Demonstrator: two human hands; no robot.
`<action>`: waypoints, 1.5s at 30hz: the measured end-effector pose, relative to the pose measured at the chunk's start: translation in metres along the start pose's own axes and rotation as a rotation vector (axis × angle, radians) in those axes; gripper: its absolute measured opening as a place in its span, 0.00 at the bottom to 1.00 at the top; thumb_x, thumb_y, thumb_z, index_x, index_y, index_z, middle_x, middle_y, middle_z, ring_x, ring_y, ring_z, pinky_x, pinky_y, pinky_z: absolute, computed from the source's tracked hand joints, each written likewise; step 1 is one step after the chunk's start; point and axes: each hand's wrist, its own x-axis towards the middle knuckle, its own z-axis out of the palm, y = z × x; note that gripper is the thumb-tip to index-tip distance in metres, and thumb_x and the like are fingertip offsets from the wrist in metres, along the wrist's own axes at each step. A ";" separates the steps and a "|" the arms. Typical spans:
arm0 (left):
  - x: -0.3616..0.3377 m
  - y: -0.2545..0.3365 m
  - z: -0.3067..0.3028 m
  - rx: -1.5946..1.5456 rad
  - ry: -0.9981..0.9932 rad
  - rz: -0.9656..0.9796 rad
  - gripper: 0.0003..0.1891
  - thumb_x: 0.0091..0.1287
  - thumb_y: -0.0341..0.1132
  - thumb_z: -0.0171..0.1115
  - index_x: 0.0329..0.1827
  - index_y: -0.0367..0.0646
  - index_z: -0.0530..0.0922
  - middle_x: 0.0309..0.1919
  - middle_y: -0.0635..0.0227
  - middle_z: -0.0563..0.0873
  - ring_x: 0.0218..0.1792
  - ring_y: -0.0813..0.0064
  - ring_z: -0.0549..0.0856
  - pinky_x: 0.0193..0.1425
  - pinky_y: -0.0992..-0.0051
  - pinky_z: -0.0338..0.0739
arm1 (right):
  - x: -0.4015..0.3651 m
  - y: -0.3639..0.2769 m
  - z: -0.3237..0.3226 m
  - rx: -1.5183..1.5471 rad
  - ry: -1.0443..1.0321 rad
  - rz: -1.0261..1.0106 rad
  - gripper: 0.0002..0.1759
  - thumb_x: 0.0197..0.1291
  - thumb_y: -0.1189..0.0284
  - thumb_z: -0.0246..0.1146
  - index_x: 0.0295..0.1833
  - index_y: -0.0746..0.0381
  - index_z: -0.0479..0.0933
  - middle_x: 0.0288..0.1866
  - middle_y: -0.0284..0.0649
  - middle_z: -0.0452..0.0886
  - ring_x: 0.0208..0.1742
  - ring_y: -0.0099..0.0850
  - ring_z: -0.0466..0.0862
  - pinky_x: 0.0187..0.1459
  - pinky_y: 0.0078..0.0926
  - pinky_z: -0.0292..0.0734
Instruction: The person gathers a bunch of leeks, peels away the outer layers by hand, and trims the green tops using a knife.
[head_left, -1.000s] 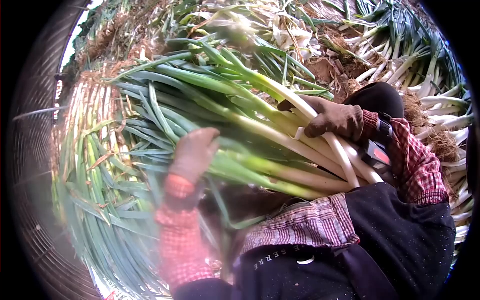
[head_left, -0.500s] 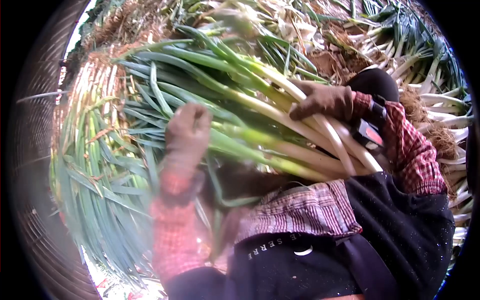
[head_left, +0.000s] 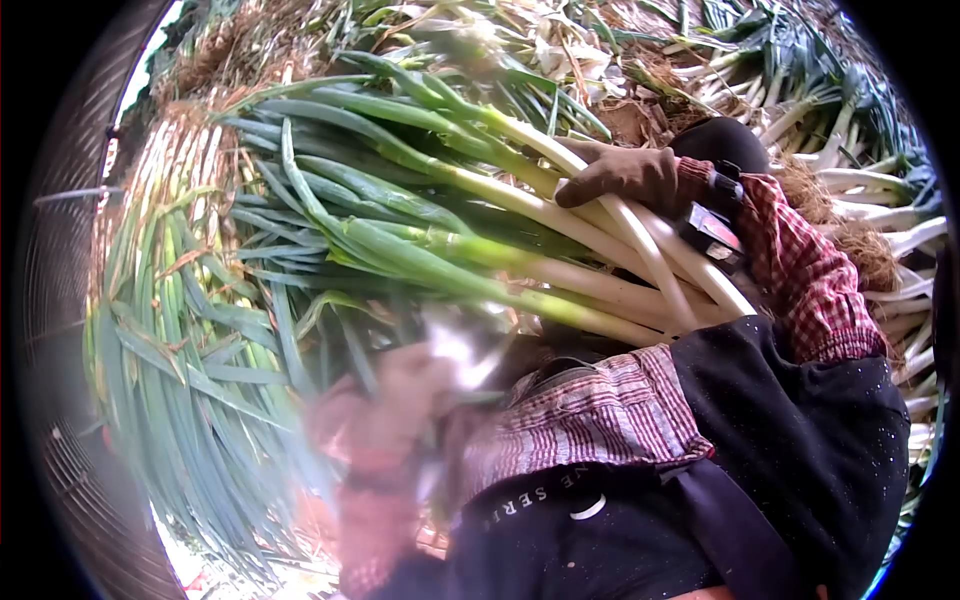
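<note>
My right hand (head_left: 620,175), in a brown glove, is closed around the pale stalks of a bunch of long green onions (head_left: 470,185). The bunch lies across my lap, its green leaves toward the left and its white ends by my waist. My left hand (head_left: 390,395), also gloved, is smeared by motion below the leaves, near my lap. A whitish bright patch and some green leaf show beside it; its fingers cannot be made out.
A big pile of green onions (head_left: 200,330) with dry roots lies on the left. More white-stemmed onions (head_left: 880,200) with roots are heaped on the right. Peeled skins and leaf scraps (head_left: 570,50) litter the ground behind. A ribbed dark wall (head_left: 65,350) curves at the far left.
My left hand has come down from the leaves toward my lap. My right hand keeps its hold on the bunch, with the view shifted slightly.
</note>
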 end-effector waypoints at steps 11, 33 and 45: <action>-0.039 0.169 -0.163 -0.375 1.068 0.794 0.38 0.80 0.56 0.51 0.82 0.35 0.62 0.77 0.48 0.72 0.77 0.56 0.71 0.83 0.61 0.60 | -0.008 0.003 -0.007 -0.016 0.012 -0.016 0.37 0.58 0.65 0.76 0.71 0.60 0.72 0.55 0.41 0.84 0.55 0.27 0.82 0.59 0.30 0.78; 0.256 0.080 0.117 0.301 -0.072 0.418 0.41 0.79 0.60 0.53 0.83 0.36 0.60 0.79 0.51 0.68 0.77 0.55 0.70 0.83 0.58 0.61 | 0.068 0.027 0.001 -0.043 0.037 -0.166 0.25 0.58 0.65 0.76 0.59 0.63 0.82 0.49 0.41 0.88 0.51 0.27 0.85 0.55 0.33 0.80; 0.006 0.262 0.100 -0.744 -0.549 0.723 0.43 0.79 0.62 0.53 0.83 0.37 0.60 0.81 0.52 0.66 0.78 0.55 0.69 0.84 0.56 0.61 | -0.172 -0.097 0.050 0.006 0.513 -0.692 0.31 0.52 0.59 0.75 0.60 0.65 0.84 0.52 0.47 0.90 0.52 0.37 0.88 0.56 0.35 0.82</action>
